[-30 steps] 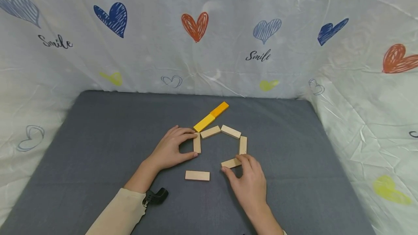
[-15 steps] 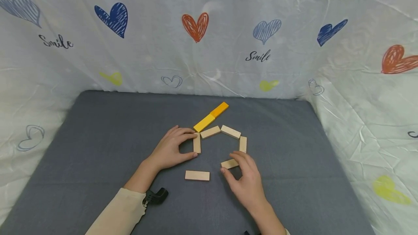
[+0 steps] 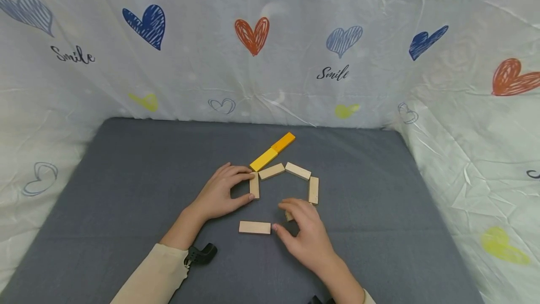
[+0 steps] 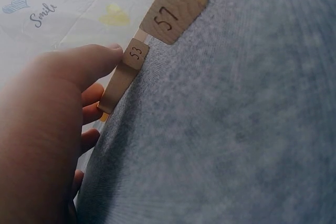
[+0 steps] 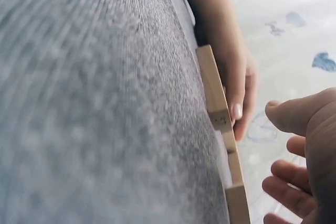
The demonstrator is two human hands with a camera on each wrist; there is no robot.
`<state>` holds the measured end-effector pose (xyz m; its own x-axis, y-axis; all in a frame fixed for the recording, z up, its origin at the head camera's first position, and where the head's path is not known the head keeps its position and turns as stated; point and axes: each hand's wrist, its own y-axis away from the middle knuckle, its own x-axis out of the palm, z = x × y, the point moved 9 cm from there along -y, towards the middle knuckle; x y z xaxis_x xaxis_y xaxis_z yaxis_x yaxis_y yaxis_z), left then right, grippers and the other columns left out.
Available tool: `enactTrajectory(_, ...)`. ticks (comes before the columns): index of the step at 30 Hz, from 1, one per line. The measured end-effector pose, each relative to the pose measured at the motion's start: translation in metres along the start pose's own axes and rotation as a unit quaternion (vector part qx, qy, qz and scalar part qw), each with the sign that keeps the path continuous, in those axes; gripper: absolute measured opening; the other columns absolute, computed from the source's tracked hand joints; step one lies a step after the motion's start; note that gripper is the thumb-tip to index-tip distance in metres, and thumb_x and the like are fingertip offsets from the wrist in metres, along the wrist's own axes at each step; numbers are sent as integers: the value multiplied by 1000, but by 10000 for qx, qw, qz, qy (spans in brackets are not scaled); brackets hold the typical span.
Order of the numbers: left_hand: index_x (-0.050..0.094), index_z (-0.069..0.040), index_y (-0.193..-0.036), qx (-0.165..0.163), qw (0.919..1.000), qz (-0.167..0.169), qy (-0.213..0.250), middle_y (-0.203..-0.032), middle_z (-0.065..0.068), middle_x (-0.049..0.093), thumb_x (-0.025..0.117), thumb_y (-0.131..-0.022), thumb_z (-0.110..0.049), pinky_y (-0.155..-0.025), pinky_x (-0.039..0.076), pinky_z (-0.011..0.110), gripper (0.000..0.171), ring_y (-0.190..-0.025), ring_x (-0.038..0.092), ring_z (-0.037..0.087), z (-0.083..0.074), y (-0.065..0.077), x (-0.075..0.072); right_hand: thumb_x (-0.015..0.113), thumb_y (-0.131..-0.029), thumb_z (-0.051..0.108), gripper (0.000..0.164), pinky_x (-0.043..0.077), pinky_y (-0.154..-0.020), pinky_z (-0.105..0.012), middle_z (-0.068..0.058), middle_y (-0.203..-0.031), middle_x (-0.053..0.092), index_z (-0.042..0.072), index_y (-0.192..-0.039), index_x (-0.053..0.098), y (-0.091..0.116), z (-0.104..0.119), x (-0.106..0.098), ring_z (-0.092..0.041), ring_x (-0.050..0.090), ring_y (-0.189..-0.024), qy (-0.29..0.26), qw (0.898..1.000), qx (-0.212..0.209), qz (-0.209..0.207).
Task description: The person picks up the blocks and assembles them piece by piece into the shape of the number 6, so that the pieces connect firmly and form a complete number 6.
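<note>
My left hand [image 3: 221, 191] pinches a plain wooden block [image 3: 255, 186] lengthwise, thumb at its near end and fingers at its far end. In the left wrist view the thumb meets this block [image 4: 134, 56], whose end is marked 53. My right hand [image 3: 310, 236] holds nothing, its thumb and fingers spread apart. It hovers over another wooden block [image 3: 288, 216], mostly covered by the fingers. The thumb tip is close to the right end of a loose wooden block [image 3: 255, 227], marked 57 in the left wrist view.
Two plain blocks [image 3: 272, 171] [image 3: 298, 171] and an upright-running one [image 3: 313, 190] form an arch with the held block. A yellow block [image 3: 263, 159] and an orange block [image 3: 283, 142] lie in a slanting line behind. Grey cloth [image 3: 379, 229] covers the table, and a printed curtain [image 3: 287, 79] surrounds it.
My right hand has let go of the block at the lower right and moved left, towards the loose front block. My left hand stays at its block.
</note>
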<state>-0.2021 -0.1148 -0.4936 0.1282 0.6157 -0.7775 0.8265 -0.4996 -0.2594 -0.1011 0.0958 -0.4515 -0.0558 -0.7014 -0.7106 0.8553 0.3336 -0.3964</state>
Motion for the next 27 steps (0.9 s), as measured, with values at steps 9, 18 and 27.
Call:
enactTrajectory(9,71,-17,-147,39,10000,-34,-41,-150,2,63,86,-97,-42,-136,19,54,59,-144,55,27,0,0,0,94,-90,22,48,60,-107,-42,2,-135,71,9,-132,75,-6,15,15,-19,67,-127,-290,9982,-362,378)
enactTrajectory(18,71,-18,-147,21,10000,-42,-47,-150,1,63,85,-97,-43,-136,19,52,58,-145,54,26,1,1,-1,93,-92,26,47,58,-109,-41,5,-131,72,12,-133,74,-10,23,33,-16,67,-125,-292,9928,-596,997)
enactTrajectory(27,70,-18,-148,-35,10000,15,-57,-151,1,63,84,-98,-43,-136,19,52,58,-145,54,26,0,1,-2,91,-94,23,43,51,-118,-42,5,-127,74,16,-133,75,-14,28,47,-14,69,-121,-169,9863,-678,1492)
